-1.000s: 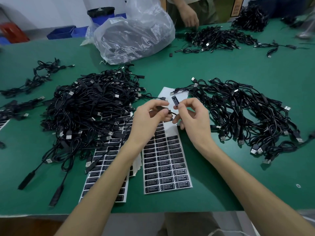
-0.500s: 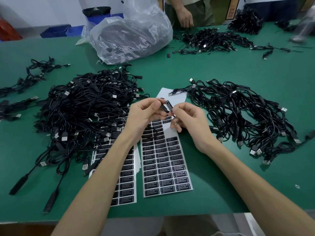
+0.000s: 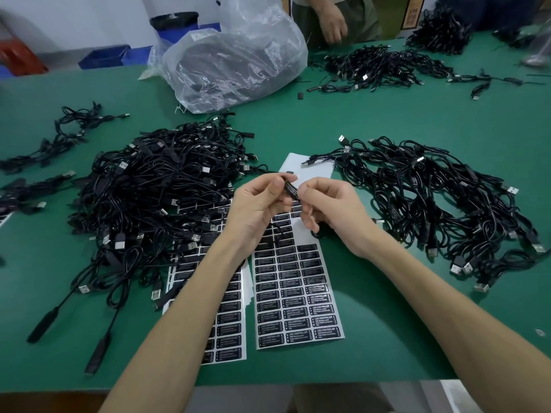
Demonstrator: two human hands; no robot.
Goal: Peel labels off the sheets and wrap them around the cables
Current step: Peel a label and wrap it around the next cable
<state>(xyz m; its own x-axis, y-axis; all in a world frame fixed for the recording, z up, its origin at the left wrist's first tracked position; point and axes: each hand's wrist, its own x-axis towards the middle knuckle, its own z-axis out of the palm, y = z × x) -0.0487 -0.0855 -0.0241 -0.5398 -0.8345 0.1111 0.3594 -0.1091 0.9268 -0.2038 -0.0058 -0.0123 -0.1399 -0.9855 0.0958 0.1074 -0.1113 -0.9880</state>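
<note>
Left hand (image 3: 256,204) and right hand (image 3: 331,213) both pinch the label (image 3: 291,190) on its cable (image 3: 279,232), mid-air over the far end of the sheet (image 3: 298,293). Risk — label lands skewed or creased if my pinches twist unevenly; glue could stick to me instead.

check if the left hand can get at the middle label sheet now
Probably yes: the label sheet lies mostly uncovered just below the left hand, though it pinches a cable with the right hand and must let go first.
</note>
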